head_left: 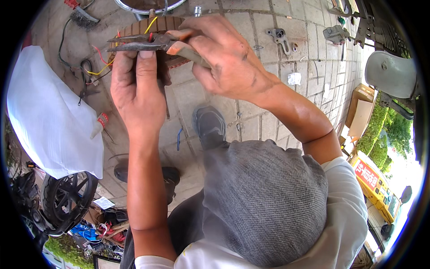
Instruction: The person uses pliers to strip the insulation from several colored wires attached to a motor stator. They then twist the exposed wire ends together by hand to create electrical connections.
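My right hand (pixel 228 58) is closed round the handles of long-nosed pliers (pixel 154 44), with worn orange and green grips. The jaws point left and stand slightly apart. Behind them is a ring-shaped motor stator (pixel 168 23) with brown segments round its rim. My left hand (pixel 139 87) is closed at the near side of the stator, thumb and fingertips just under the plier jaws. A yellow wire (pixel 151 25) rises from the stator above the jaws, and a bit of red shows between them. The jaws and my fingers hide what lies directly behind.
Loose wires (pixel 85 67) and a wire brush (pixel 83 17) lie on the paving at the far left. A metal bracket (pixel 280 39) lies to the right. White sheeting (pixel 53 112) and a wheel (pixel 69 197) are at the left. A blue hex key (pixel 179 139) lies near my shoe (pixel 209 123).
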Available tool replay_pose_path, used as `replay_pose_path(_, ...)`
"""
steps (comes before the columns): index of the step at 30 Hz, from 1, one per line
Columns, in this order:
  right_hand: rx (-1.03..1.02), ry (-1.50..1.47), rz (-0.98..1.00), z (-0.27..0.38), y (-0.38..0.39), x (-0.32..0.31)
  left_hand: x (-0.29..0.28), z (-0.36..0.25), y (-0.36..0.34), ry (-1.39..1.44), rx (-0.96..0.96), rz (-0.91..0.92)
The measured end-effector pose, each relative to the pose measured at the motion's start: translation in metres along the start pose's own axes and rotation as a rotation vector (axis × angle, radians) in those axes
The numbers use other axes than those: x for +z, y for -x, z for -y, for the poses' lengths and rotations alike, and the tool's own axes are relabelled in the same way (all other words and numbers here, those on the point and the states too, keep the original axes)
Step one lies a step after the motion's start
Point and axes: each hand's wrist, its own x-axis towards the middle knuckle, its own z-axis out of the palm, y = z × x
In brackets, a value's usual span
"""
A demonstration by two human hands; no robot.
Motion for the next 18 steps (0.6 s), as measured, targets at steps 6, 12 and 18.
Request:
replay_pose_path(6, -0.028, -0.013, 0.005, -0.005, 0.000, 0.001, 0.000, 0.002, -0.001, 0.084, 0.010, 0.036)
replay_pose_path(12, -0.017, 0.000, -0.008, -0.004, 0.001, 0.001, 0.007, -0.012, 0.001, -0.135, -0.082, -0.009)
replay_pose_path(18, 0.070, -0.022, 0.064, 0.000, 0.001, -0.003, 0.008, -0.026, -0.003, -0.361, -0.132, -0.026)
